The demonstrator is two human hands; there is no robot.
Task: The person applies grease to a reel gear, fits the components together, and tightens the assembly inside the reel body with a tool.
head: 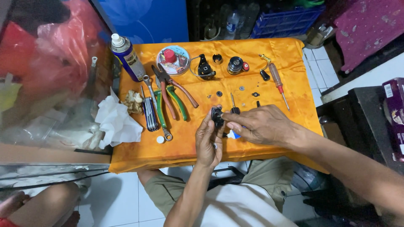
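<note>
My left hand (209, 141) grips a small black plastic part (217, 116) near the front edge of the orange cloth-covered table (294, 96). My right hand (261, 125) pinches it too. It could slip and knock the tiny loose washers (219, 93) away.

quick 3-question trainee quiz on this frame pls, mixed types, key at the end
1. True or false: the left hand and right hand both touch the small black part.
2. Which tool lies right of the hands' work area? A) red-handled screwdriver B) hammer C) saw
3. Fill in: the spray can stands at the cloth's far ____ corner.

Key: 1 true; 2 A; 3 left
</note>
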